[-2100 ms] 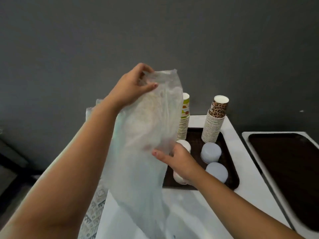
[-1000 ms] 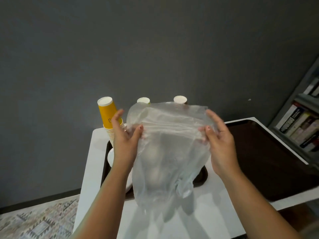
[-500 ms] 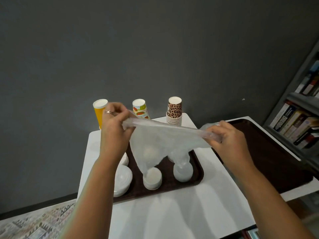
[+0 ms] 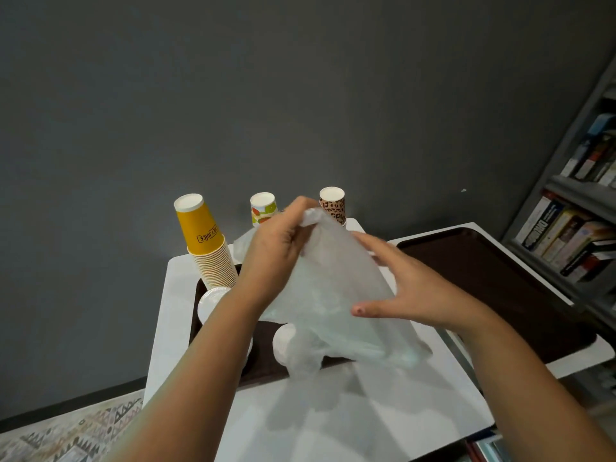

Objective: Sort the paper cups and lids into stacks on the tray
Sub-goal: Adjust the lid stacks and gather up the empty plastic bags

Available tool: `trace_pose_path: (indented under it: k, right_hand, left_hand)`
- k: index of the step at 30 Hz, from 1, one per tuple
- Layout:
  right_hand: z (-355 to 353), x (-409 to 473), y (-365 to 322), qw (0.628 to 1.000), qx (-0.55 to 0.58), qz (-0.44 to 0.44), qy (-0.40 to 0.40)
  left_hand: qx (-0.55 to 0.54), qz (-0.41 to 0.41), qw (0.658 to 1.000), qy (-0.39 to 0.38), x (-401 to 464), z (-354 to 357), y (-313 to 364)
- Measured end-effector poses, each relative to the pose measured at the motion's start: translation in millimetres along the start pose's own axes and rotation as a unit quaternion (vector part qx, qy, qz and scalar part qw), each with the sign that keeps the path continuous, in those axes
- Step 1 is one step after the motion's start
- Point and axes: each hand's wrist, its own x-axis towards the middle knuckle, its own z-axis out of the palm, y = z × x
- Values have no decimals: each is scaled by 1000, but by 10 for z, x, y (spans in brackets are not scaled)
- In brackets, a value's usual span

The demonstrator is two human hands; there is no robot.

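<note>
A clear plastic bag hangs over the brown tray. My left hand grips the bag's top edge. My right hand lies flat against the bag's right side, fingers straight. On the tray stand a tall stack of yellow cups, a fruit-print cup stack and a leopard-print cup stack. Stacks of white lids sit at the tray's front, one lid stack partly behind the bag.
The tray rests on a white table. A second dark tray lies on another white surface to the right. A bookshelf stands at far right. A patterned rug covers the floor at lower left. A dark grey wall is behind.
The bag was stretched wide between both hands; now my hands have come together, the left gripping the bag's top and the right moved onto its side.
</note>
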Motion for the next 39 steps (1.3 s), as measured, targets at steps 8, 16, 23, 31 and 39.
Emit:
trace_pose_path:
  k: [8,16,23,31,39]
  right_hand:
    - [379,85,332,888,396,228,58]
    - [281,122,262,801,570,164,80]
    - [426,70,300,842,523,125,50]
    - [436,45,497,962,147,119,196]
    - [312,-12,327,992,-1,19,121]
  left_hand:
    - [39,52,995,-80,-28,110,-32]
    - [55,138,940,-308,-428,427,-249]
    - [80,91,952,-283,-520,619,-387]
    - [-23,-4,959,-282,-464,562,-331]
    - [25,-83,954,-287,-218,414,-244]
